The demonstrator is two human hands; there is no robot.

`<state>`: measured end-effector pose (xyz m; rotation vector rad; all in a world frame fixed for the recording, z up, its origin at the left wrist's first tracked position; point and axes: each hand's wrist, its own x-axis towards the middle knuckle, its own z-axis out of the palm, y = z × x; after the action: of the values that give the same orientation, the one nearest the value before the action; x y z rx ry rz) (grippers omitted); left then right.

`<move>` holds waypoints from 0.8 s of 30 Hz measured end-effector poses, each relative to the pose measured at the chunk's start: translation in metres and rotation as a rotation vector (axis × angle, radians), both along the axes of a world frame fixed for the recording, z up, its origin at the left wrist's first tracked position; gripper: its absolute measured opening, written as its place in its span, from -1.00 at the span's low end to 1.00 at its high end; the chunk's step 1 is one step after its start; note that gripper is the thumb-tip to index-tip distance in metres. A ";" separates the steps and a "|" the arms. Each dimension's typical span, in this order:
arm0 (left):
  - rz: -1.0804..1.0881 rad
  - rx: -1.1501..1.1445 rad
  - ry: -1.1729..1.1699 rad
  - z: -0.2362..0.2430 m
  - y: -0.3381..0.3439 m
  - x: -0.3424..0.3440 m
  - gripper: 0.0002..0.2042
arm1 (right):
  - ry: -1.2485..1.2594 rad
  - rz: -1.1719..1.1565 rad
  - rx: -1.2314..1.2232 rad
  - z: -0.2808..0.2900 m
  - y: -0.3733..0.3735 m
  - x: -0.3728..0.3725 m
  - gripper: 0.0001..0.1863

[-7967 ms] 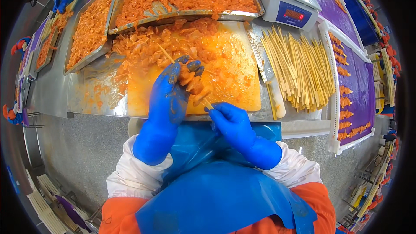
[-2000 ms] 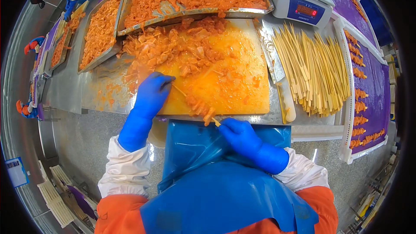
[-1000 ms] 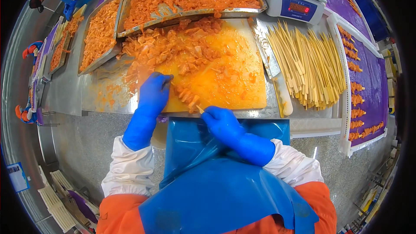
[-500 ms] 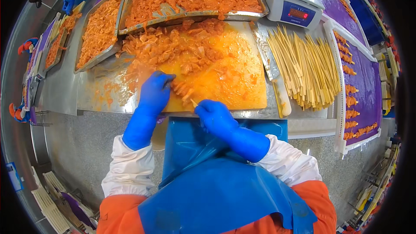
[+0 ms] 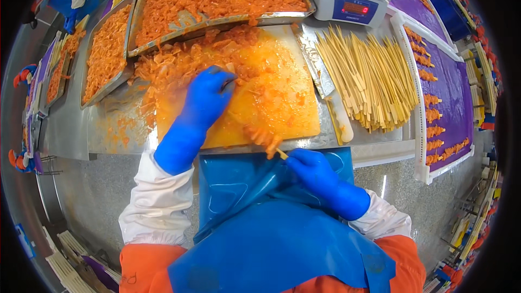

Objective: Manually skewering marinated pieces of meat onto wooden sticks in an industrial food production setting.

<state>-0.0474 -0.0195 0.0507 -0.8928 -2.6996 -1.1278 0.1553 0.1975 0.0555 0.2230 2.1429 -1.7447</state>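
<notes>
Over the cutting board's (image 5: pixel 230 131) near edge: meat skewer (image 5: pixel 265 138), right hand (image 5: pixel 316 172) pinching its bare butt end, likely to keep the glove off the meat. Left hand (image 5: pixel 209 96) over the board by the meat pile (image 5: pixel 173 68), fingers curled; can't tell if it holds anything. Pile sits just in front of the big pan (image 5: pixel 271 20), presumably for short reach. Loose sticks (image 5: pixel 369 78) lie right of the board, probably to suit that hand.

Orange skewered meat (image 5: pixel 262 137), blue apron (image 5: pixel 277 247)

Glossy plastic apron (image 5: pixel 282 249), matt wooden skewer (image 5: pixel 281 154), shiny metal tray (image 5: pixel 282 17)
</notes>
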 end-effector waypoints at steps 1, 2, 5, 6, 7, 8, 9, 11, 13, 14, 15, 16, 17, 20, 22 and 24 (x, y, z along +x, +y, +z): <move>-0.041 -0.061 0.093 -0.004 0.009 -0.006 -0.84 | -0.109 -0.060 -0.037 0.005 0.007 0.004 -0.76; -0.048 -0.061 0.097 -0.005 0.019 -0.012 -0.84 | -0.105 -0.066 -0.038 0.007 0.013 0.006 -0.76; -0.019 -0.336 0.200 -0.008 0.045 -0.031 -0.82 | -0.223 -0.251 -0.158 0.007 0.027 0.008 -0.74; 0.009 -0.438 0.107 -0.009 0.050 -0.038 -0.80 | -0.210 -0.275 -0.188 0.004 0.029 0.007 -0.75; 0.034 -0.541 0.016 -0.007 0.054 -0.041 -0.78 | -0.194 -0.302 -0.218 0.002 0.030 0.008 -0.75; 0.030 -0.546 0.021 -0.004 0.052 -0.042 -0.78 | -0.191 -0.306 -0.225 0.003 0.031 0.009 -0.75; 0.020 -0.434 -0.116 0.001 0.047 -0.043 -0.79 | -0.197 -0.307 -0.239 0.003 0.032 0.009 -0.76; 0.002 -0.331 -0.251 0.016 0.038 -0.042 -0.80 | -0.204 -0.317 -0.264 0.003 0.036 0.009 -0.76; 0.010 0.299 -0.533 0.033 0.022 -0.017 -0.81 | -0.182 -0.294 -0.290 0.002 0.040 0.011 -0.77; 0.015 0.290 -0.537 0.032 0.014 -0.004 -0.81 | -0.189 -0.293 -0.298 0.000 0.041 0.012 -0.77; -0.008 0.291 -0.584 0.030 0.006 0.010 -0.81 | -0.190 -0.255 -0.296 -0.002 0.041 0.014 -0.76; -0.012 0.294 -0.624 0.032 -0.005 0.025 -0.81 | -0.188 -0.198 -0.298 -0.003 0.040 0.013 -0.76; -0.005 0.105 -0.574 0.024 -0.016 0.037 -0.79 | -0.193 -0.184 -0.307 -0.002 0.037 0.012 -0.76; 0.013 -0.176 -0.218 0.004 -0.046 0.051 -0.79 | -0.146 -0.030 -0.212 -0.003 0.028 0.011 -0.78; 0.159 -0.230 -0.090 0.004 -0.053 0.052 -0.79 | -0.085 0.033 -0.130 -0.006 0.023 0.009 -0.80; 0.141 -0.190 -0.054 0.000 -0.057 0.058 -0.78 | -0.116 0.059 -0.106 -0.003 0.023 0.004 -0.81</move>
<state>0.0102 -0.0765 0.0511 -0.6895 -2.8992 -0.8929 0.1596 0.2206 0.0525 0.2253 1.9498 -1.7618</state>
